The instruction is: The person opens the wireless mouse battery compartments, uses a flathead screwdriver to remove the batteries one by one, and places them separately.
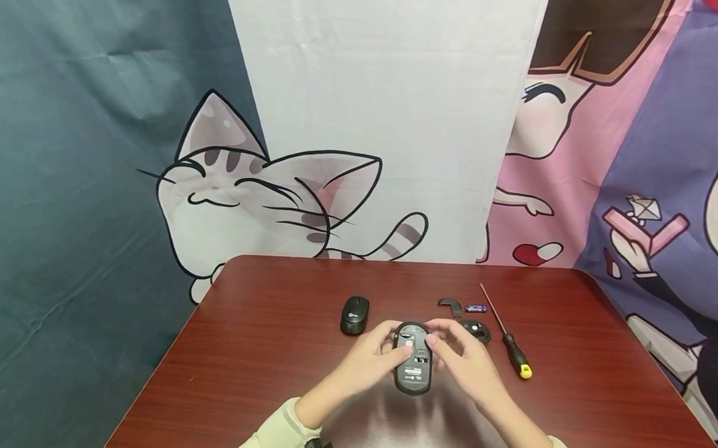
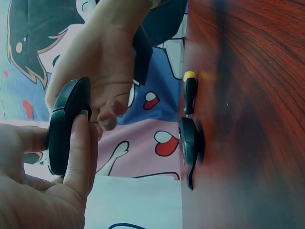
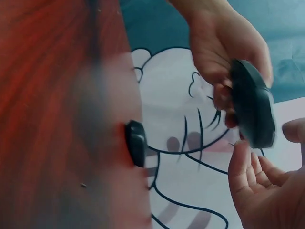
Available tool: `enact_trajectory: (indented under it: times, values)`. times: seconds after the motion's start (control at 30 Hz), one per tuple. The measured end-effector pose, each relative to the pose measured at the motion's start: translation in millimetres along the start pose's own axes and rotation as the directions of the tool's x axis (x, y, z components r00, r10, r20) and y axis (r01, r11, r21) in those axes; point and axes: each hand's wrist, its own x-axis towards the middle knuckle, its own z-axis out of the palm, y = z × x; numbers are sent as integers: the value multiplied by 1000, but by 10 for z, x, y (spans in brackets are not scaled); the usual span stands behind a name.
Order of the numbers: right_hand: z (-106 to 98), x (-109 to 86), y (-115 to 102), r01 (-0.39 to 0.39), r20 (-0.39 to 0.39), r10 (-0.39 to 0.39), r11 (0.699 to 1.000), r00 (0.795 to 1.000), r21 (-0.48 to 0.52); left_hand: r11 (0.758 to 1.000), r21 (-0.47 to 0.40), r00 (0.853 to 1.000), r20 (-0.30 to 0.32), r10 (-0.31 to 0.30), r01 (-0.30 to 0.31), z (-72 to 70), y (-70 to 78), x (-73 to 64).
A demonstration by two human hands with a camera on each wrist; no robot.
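Note:
A black computer mouse (image 1: 413,373) is held up over the table with its labelled underside facing the head camera. My left hand (image 1: 371,359) pinches it, thumb on the underside and fingers behind, as the left wrist view shows. At the mouse's other side is my right hand (image 1: 464,359), its fingertips right at the shell. In the right wrist view the right thumb (image 3: 294,130) stands apart from the mouse (image 3: 252,105). Beyond the right hand lies another dark mouse-shaped piece (image 1: 479,331), partly hidden by the fingers.
A second black mouse (image 1: 354,315) sits on the red-brown table (image 1: 258,326) to the left. At the back right are a curved black cover (image 1: 452,305), a blue battery (image 1: 475,308) and a screwdriver (image 1: 514,351) with a black and yellow handle. A printed cloth (image 1: 371,84) hangs behind.

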Motion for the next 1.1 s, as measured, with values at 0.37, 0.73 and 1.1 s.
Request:
enact_trajectory:
  times: [0.37,0.73,1.1]
  values:
    - [-176,205,-135,66,113,-54,992,992,-110,1000,-1,1000,17,-10,10,-45,3,-18]
    - [-160,291,-136,53,178,-22,984,984,-171,999,45,1000,15,-16,15,-61,-49,-24]
    - [-139,324,-119,95,195,-59,980,979,-178,999,44,1000,22,-15,14,-66,-40,-25]
